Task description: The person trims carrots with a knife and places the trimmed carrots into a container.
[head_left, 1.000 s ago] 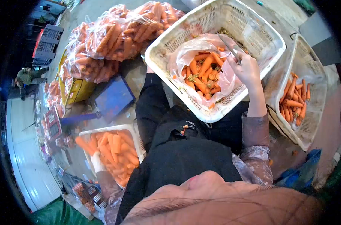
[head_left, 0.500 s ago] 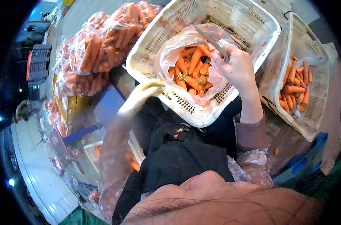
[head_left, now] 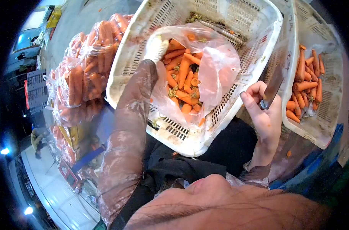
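Observation:
My left hand [head_left: 156, 48], in a whitish glove, is closed on the left edge of a thin clear plastic bag [head_left: 220, 63]. Orange carrots [head_left: 185, 73], some with green stubs at the top, fill the bag. It lies inside a white slatted plastic crate [head_left: 117, 69] in front of me. My bare right hand [head_left: 264, 111] is closed around a knife [head_left: 273, 87], off the crate's right side. The knife's blade points up and away from me; its handle is mostly hidden in my palm.
At the right stands a second white crate [head_left: 328, 111] with loose carrots [head_left: 306, 82]. Filled carrot bags [head_left: 76, 84] are piled at the left. Carrot-top scraps [head_left: 197, 17] lie in the near crate's far end. A red-framed scale-like device [head_left: 69, 174] sits lower left.
My left hand has moved up and forward from the crate's near edge to the bag's rim. My right hand, with the knife, has left the bag and moved right and toward me.

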Action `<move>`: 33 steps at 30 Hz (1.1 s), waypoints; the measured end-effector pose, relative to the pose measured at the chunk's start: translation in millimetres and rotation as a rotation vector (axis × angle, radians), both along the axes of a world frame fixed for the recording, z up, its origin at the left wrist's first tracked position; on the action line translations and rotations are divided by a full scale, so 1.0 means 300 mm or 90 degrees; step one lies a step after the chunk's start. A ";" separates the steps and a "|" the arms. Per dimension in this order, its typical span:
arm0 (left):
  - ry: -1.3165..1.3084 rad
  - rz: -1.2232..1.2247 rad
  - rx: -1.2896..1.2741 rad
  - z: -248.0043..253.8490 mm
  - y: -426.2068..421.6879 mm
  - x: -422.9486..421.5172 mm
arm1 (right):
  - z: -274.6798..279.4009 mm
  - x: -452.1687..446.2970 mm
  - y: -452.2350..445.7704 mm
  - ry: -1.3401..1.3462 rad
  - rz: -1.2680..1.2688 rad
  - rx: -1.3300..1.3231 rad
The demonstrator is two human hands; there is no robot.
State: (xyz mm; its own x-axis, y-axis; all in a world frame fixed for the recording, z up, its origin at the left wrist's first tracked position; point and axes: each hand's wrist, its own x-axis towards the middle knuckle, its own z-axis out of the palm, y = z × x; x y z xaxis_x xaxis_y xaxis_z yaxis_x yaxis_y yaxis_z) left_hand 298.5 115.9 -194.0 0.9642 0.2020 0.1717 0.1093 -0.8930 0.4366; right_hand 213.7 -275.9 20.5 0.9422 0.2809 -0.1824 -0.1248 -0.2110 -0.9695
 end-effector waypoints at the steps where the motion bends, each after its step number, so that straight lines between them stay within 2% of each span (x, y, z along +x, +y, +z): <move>1: -0.031 -0.028 -0.008 0.008 0.004 0.021 | -0.004 0.006 -0.004 0.003 -0.005 0.000; 2: -0.060 -0.056 -0.015 0.017 0.006 0.041 | -0.003 0.010 -0.006 0.004 -0.003 -0.005; 4: -0.065 0.001 0.055 0.137 -0.076 0.042 | -0.013 0.012 -0.010 -0.021 -0.006 -0.009; 5: -0.061 -0.002 0.056 0.137 -0.106 0.032 | -0.009 0.009 -0.010 -0.017 -0.008 -0.007; 7: 0.090 0.020 0.076 0.125 -0.164 0.023 | 0.008 0.003 -0.010 0.038 -0.003 0.023; 9: 0.155 -0.088 0.185 0.020 -0.155 0.006 | 0.000 0.003 -0.009 0.039 0.005 0.039; 11: 0.233 0.023 0.153 -0.039 -0.162 0.023 | -0.017 0.005 -0.013 0.015 0.040 0.042; 12: 0.228 0.018 0.159 -0.031 -0.166 0.053 | -0.031 0.008 -0.016 0.004 0.039 0.025; 14: 0.120 -0.053 -0.095 -0.020 -0.192 0.070 | -0.023 0.018 -0.007 0.031 0.020 0.031; 15: 0.117 -0.055 -0.098 -0.019 -0.201 0.080 | -0.019 0.023 -0.003 0.059 0.007 0.036; 17: 0.278 0.076 -0.716 -0.008 -0.211 0.098 | -0.020 0.029 0.001 0.062 0.002 0.035; 19: 0.335 0.121 -0.710 0.025 -0.207 0.125 | -0.027 0.037 0.001 0.050 0.033 0.029; 21: 0.134 -0.270 0.163 -0.064 -0.145 0.157 | -0.028 0.041 0.005 0.053 0.033 0.028; 22: 0.178 -0.228 0.205 -0.086 -0.150 0.151 | -0.032 0.041 0.006 0.057 0.031 0.031; 23: 0.178 -0.227 0.204 -0.108 -0.158 0.138 | -0.035 0.042 0.007 0.060 0.029 0.034; 25: 0.380 0.176 -0.751 -0.023 -0.228 0.105 | -0.034 0.044 0.003 0.068 0.038 0.024; 27: 0.367 0.239 -0.786 -0.017 -0.225 0.153 | -0.036 0.048 0.004 0.075 0.049 0.013; 28: 0.463 0.254 -0.718 0.148 -0.272 0.196 | -0.037 0.047 0.005 0.076 0.046 0.011; 30: 0.558 0.266 -0.648 0.209 -0.285 0.234 | -0.041 0.049 0.005 0.078 0.042 0.007; 33: 0.427 0.002 -0.266 -0.029 -0.159 0.320 | -0.046 0.054 0.004 0.092 0.061 0.017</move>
State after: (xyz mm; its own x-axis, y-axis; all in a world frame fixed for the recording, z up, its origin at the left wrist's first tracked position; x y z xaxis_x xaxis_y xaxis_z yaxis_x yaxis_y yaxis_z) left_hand 394.4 68.3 -202.8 0.8347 0.1242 -0.5366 0.4697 -0.6693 0.5757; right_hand 230.0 -274.6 6.8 0.8756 0.3747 -0.3047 -0.2431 -0.2031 -0.9485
